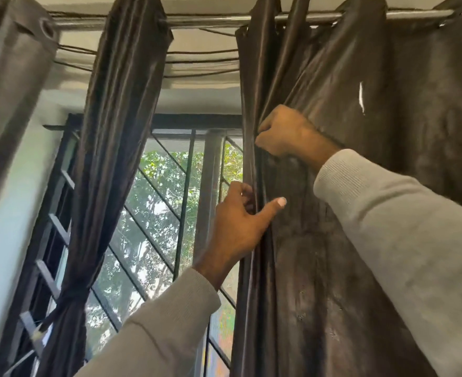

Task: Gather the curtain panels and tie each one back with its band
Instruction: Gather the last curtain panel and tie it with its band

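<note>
Overhead, seen from the head camera looking up, both arms reached toward the right curtain panel [333, 200], each in a pale grey sleeve [387, 227]. The right hand [284, 131] was raised higher, knuckles toward the camera, its fingers clenched around a fold at the panel's inner edge. The left hand [238, 227] sat just below it on the same edge, thumb pressed flat on the front of the cloth and the other fingers curled behind the hem, pinching it.

Three dark brown, glossy panels hung from one metal rod [210, 19] by eyelets. The right one hung loose and wide. The middle panel [115, 131] was gathered narrow and cinched low down by one dark band [69, 297]. Only the top of the left panel [12, 77] showed, at the frame's edge.

Between the middle and right panels stood one window [164, 200] with dark diagonal bars and green leaves beyond it. Several thin cables [197, 61] ran along the wall beneath the rod.
</note>
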